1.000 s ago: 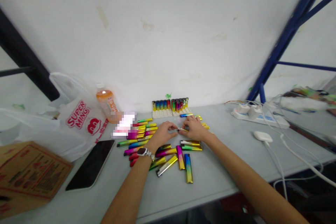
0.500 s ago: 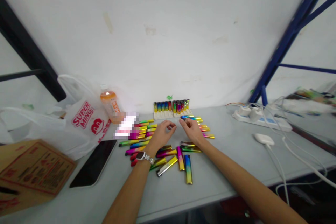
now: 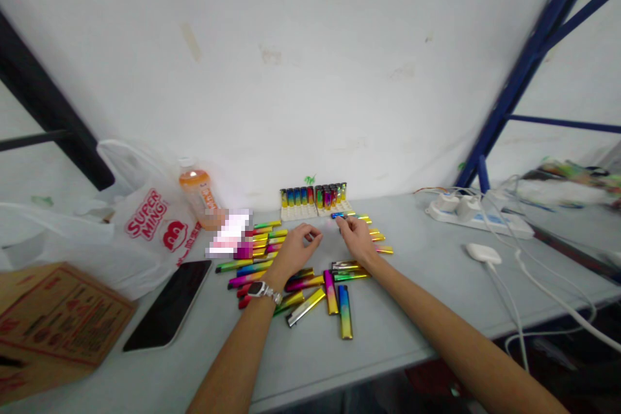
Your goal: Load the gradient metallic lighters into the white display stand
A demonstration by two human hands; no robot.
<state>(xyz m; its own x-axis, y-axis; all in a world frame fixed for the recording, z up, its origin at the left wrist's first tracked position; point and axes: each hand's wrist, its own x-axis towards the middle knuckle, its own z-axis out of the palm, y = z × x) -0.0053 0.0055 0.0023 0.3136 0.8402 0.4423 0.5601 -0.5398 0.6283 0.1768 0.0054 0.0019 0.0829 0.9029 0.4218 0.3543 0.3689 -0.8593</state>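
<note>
My left hand [image 3: 297, 249] hovers over the left group of lighters [image 3: 252, 265], its fingers curved and a small gap between thumb and forefinger. Nothing shows in it. My right hand [image 3: 356, 237] is closed in a pinch beside the right row of lighters [image 3: 380, 238]; whatever its fingertips hold is hidden. A blue-tipped lighter [image 3: 338, 215] lies just behind those fingertips. Against the wall, several shiny lighters stand upright in two white, holed trays [image 3: 298, 213]. Nearer me lie a pink-and-yellow lighter [image 3: 330, 292], a blue-and-yellow one [image 3: 345, 312] and a silver-and-yellow one [image 3: 305, 308].
On the left are a cardboard box [image 3: 63, 330], a black-screened phone [image 3: 167, 305], a white plastic bag [image 3: 160, 233] and an orange drink bottle [image 3: 196, 191]. To the right sit a power strip [image 3: 490, 220] and a white charger [image 3: 482, 252] with loose cables. Blue shelf posts flank the right side.
The whole view has shifted slightly left. Both hands keep nearly the same places over the table, and the lighters look unmoved.
</note>
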